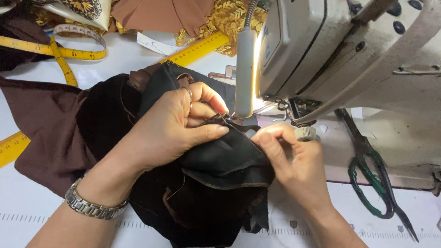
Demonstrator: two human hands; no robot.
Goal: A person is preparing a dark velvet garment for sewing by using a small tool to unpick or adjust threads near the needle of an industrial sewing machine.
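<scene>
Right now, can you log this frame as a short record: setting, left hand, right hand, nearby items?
setting: white sewing machine on a white table
left hand: pinching black fabric beside the needle area, wristwatch on wrist
right hand: gripping the fabric's right edge
nearby: green-handled scissors, yellow tape measure, brown cloth

Left hand and right hand, both pinching.
</scene>
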